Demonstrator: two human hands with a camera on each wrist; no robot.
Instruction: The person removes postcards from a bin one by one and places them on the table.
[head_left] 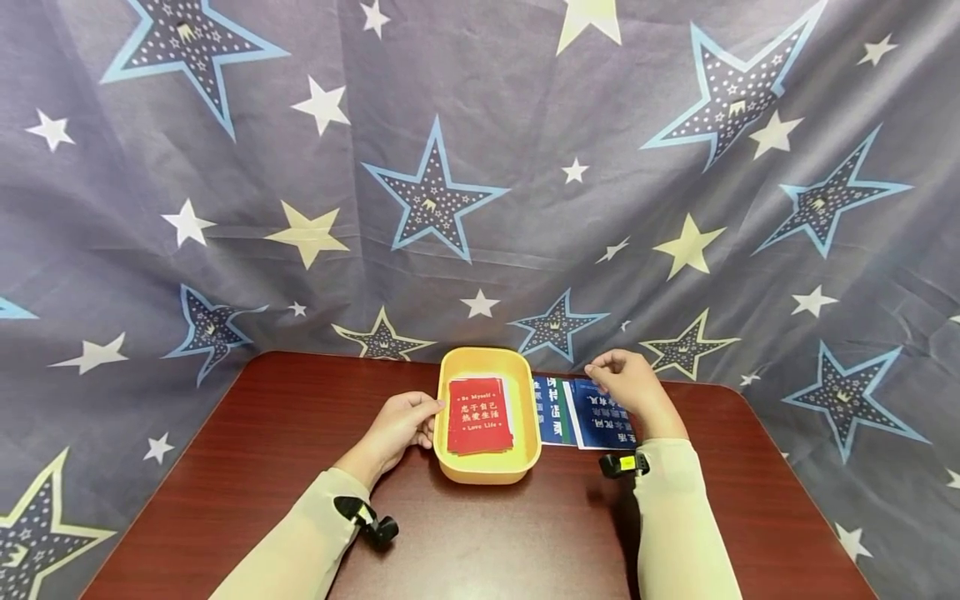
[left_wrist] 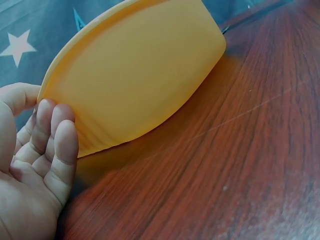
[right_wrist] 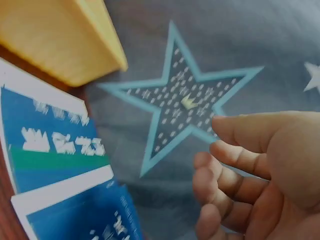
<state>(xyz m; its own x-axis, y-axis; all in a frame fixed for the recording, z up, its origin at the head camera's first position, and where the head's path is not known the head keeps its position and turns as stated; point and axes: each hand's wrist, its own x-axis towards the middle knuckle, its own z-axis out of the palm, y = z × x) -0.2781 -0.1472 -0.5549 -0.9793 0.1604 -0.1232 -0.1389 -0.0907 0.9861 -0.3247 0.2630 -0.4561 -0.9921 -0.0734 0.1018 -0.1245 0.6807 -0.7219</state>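
Tabletop [head_left: 480, 542] — bent right fingers [right_wrist: 245, 131] near cards [head_left: 600, 422]

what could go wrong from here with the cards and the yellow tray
The blue cards overlap, so the right hand might lift two together. They also lie close beside the yellow tray; if the left hand shifts it, they could be nudged. The red card inside could slide if the tray tips.

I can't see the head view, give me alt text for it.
A person's left hand holds a yellow tray with a red card inside; the empty right hand hovers near blue printed cards on a reddish table, before starry cloth.
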